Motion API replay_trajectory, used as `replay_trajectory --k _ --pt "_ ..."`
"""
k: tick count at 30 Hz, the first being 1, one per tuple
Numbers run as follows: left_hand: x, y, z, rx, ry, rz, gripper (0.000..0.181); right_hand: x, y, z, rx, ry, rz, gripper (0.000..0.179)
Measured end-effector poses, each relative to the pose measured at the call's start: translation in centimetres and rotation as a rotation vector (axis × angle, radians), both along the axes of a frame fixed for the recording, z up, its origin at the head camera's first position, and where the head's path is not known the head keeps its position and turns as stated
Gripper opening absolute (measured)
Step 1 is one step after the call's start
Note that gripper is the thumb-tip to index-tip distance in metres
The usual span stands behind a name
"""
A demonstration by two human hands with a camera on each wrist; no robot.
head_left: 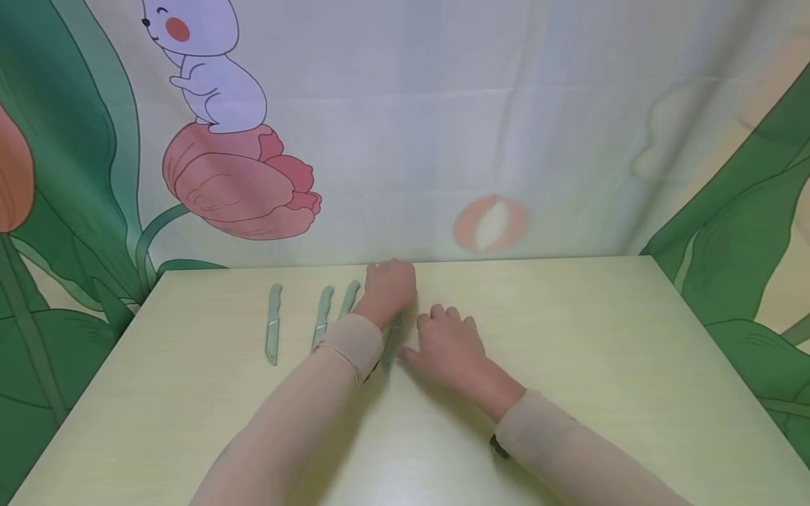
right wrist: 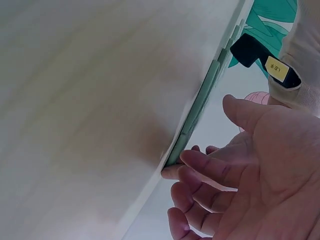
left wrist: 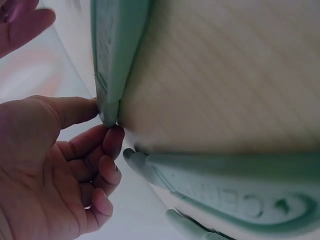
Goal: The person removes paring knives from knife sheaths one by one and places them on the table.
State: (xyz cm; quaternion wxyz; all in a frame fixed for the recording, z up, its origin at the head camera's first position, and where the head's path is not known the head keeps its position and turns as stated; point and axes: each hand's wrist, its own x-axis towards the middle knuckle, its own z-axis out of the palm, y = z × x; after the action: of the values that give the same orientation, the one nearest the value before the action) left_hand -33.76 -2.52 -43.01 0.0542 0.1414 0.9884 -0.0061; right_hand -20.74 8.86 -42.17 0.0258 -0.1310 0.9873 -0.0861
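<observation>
the left hand point(head_left: 389, 287) pinches the rightmost slim, pale-green knife point(head_left: 391, 342) by its far end on the desk point(head_left: 588, 351); the right hand point(head_left: 451, 348) is loosely spread; another knife point(left wrist: 237, 192) bears lettering, "ce" then blurred.

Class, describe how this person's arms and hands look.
Both sleeves are long and beige; left hand and right hand are ungloved. A black wrist device with a yellow label sits at the left cuff; a dark one shows beneath the right cuff.
</observation>
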Motion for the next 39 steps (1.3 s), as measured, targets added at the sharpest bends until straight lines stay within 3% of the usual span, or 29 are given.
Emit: replay_trajectory --k 11,20,31,39 --pt "0.9 0.2 0.3 0.109 -0.015 0.101 0.017 0.0 -0.8 -0.5 -0.008 -0.037 -0.020 0.060" --pt "1.2 0.4 0.5 0.155 -0.035 0.191 0.017 0.0 -1.3 -0.8 0.043 -0.052 -0.004 0.056" --pt "1.4 0.4 0.5 0.177 -0.053 0.228 0.022 0.1 -1.0 -0.9 0.060 -0.096 -0.004 0.044" --pt "1.7 0.2 1.4 0.208 -0.035 0.271 0.020 0.0 -0.4 -0.6 0.041 -0.136 -0.050 0.033"
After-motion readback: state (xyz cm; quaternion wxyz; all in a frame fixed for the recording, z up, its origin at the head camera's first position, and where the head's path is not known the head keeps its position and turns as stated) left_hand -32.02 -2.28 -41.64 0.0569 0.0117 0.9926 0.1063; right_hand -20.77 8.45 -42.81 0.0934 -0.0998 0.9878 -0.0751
